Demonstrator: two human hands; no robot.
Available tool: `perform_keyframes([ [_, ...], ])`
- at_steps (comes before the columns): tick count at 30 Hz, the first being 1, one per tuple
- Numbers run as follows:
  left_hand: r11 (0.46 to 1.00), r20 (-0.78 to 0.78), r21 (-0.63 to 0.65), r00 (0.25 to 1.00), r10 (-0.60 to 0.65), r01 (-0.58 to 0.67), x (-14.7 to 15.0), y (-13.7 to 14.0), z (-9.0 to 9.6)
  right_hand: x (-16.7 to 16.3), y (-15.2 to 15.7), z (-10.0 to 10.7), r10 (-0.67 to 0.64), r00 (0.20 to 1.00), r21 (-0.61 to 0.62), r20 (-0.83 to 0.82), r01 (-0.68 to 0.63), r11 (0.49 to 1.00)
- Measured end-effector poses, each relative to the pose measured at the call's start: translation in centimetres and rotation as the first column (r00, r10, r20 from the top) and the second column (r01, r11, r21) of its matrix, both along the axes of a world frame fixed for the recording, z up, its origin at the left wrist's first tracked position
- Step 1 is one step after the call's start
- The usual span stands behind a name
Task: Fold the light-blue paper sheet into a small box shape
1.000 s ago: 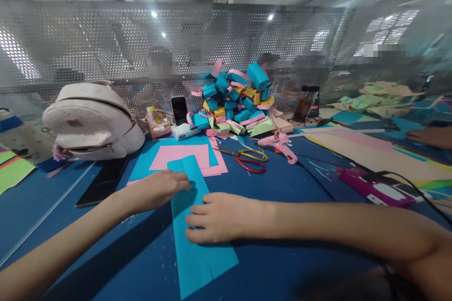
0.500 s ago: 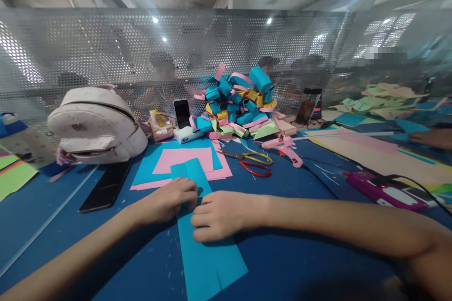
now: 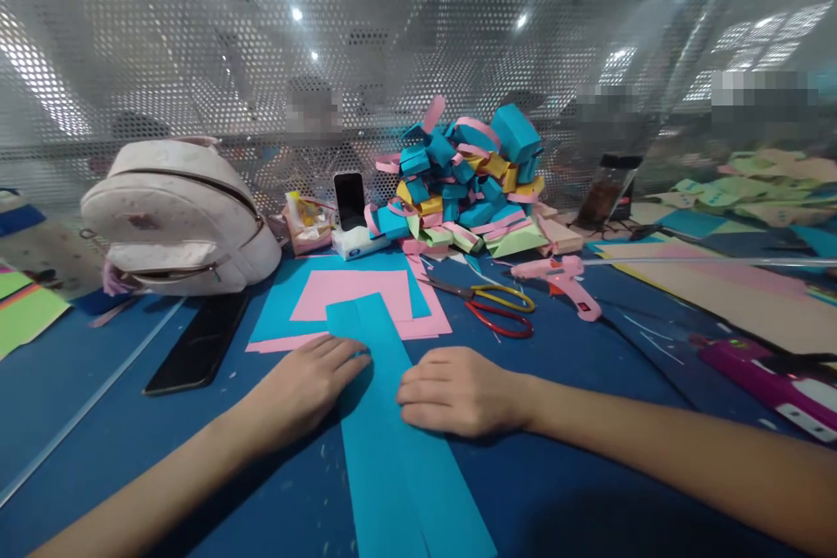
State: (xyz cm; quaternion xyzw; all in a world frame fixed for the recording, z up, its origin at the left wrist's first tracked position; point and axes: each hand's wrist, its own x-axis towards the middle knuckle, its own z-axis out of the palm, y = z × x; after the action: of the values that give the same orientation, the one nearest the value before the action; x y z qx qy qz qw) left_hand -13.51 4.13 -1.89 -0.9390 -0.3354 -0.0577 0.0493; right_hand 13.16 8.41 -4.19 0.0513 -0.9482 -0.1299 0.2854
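Note:
A long blue sheet of paper (image 3: 392,453), creased lengthwise, lies on the dark blue table between my hands. My left hand (image 3: 314,379) rests over its left edge, fingers lying on the paper. At its right edge, my right hand (image 3: 451,392) has its fingers curled closed against the paper; the fingertips are partly hidden. Beyond the far end of this sheet is a stack of pink paper (image 3: 314,296) and blue paper (image 3: 275,314). Scissors (image 3: 497,309) with one yellow and one red handle lie to the right, close to a pink glue gun (image 3: 566,283).
Folded paper pieces (image 3: 458,183) are heaped at the back against a perforated metal screen (image 3: 405,35). To the left are a white backpack (image 3: 183,227) and a black phone (image 3: 196,344). A purple power strip (image 3: 765,379) and a dark cable (image 3: 647,357) lie to the right.
My right hand has shifted right, from the middle of the blue paper to its right edge. My left hand has moved slightly, with its fingers flatter. The view has shifted a little.

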Motion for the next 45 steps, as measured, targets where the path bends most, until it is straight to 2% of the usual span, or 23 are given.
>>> perform_keyframes([
  [6, 0.999, -0.007, 0.04, 1.0, -0.027, 0.027, 0.1, -0.1, -0.1, 0.1, 0.0, -0.2, -0.014, 0.999, -0.07, 0.03, 0.016, 0.997],
  [13, 0.997, -0.083, -0.035, 0.994, -0.073, 0.07, 0.5, -0.6, -0.1, 0.1, -0.1, 0.0, -0.013, 0.997, -0.062, 0.076, 0.018, 0.998],
  [17, 0.989, -0.075, -0.112, 0.992, -0.102, 0.093, 1.4, -0.7, 0.7, -0.4, -0.6, 1.0, 0.007, 0.995, 0.084, 0.096, -0.015, 0.996],
  [21, 0.977, -0.011, -0.175, 0.992, -0.125, 0.122, 2.2, 0.1, 1.7, -0.4, -0.7, 2.1, -0.012, 0.992, 0.277, 0.122, -0.023, 0.961],
  [25, 0.968, -0.027, -0.182, 0.983, -0.182, 0.174, 2.9, 0.9, 2.6, 1.0, -0.4, 3.3, -0.1, 0.988, 0.325, 0.115, 0.058, 0.944],
  [29, 0.968, -0.031, -0.171, 0.981, -0.19, 0.182, 3.4, 0.5, 2.7, 3.0, -0.3, 3.6, -0.195, 0.973, 0.34, 0.123, 0.143, 0.93],
  [33, 0.969, -0.007, -0.175, 0.984, -0.18, 0.176, 4.0, -0.5, 2.7, 4.4, -0.3, 2.8, -0.262, 0.954, 0.324, 0.148, 0.203, 0.924],
  [41, 0.96, -0.095, -0.171, 0.966, -0.239, 0.22, 5.5, 0.6, 3.3, 4.9, -0.1, 1.4, -0.284, 0.942, 0.256, 0.18, 0.233, 0.938],
  [45, 0.967, -0.104, -0.143, 0.968, -0.227, 0.211, 4.7, 0.4, 4.7, 5.7, -0.2, 1.7, -0.294, 0.942, 0.25, 0.16, 0.249, 0.936],
])
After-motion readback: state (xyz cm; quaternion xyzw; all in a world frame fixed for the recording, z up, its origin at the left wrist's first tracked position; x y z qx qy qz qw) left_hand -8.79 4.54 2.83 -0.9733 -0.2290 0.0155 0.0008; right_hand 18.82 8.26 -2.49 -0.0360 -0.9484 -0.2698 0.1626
